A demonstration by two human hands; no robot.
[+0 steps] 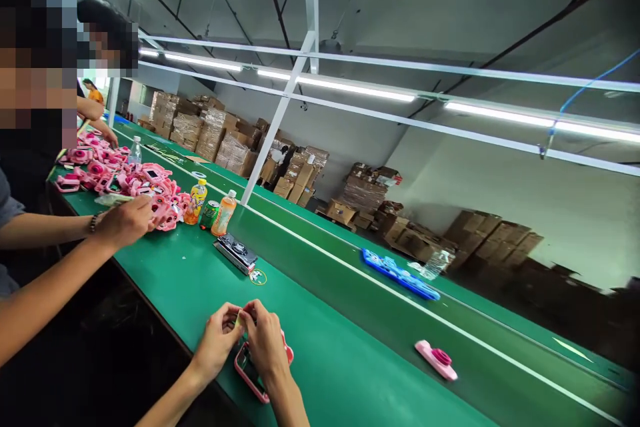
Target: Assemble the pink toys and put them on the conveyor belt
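2 hands [216, 340] [266, 341] w/ 1 pc [239, 319] (ylw)

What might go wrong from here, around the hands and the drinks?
1. The small yellowish piece is pinched between the left hand and right hand; it might slip and be hard to find.
2. The pink case lies under the right hand near the table edge; a nudge could knock it off.
3. The orange bottle stands upright; a bump might tip it.
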